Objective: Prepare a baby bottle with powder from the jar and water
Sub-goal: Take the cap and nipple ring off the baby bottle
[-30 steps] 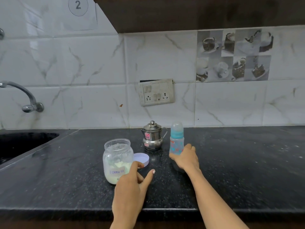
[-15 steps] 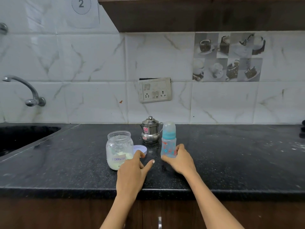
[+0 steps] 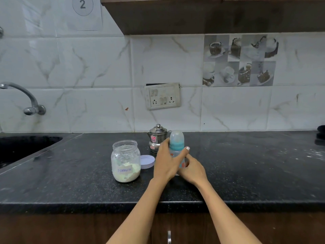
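Bottle [image 3: 177, 147]: upright on the counter [image 3: 246, 164], just right of the jar [image 3: 126, 161], in front of the steel pot [image 3: 157, 137]. Clear cap and teal collar on.
Right hand [image 3: 192, 170]: curled round the lower bottle body, gripping it.
Left hand [image 3: 167, 162]: thumb and fingers wrapped round the bottle just under the teal collar; looks set to twist the top off.
Jar: open, powder in the bottom part, label "Formula". Its lid [image 3: 147, 161] lies flat on the counter between jar and bottle.
Risk 1: left wrist sits close to the open jar; a wide elbow swing while twisting could knock it and spill powder.
Risk 2: low right-hand grip, so the bottle may tilt or spin with the collar.
Risk 3: the freed teat could touch the dusty counter.
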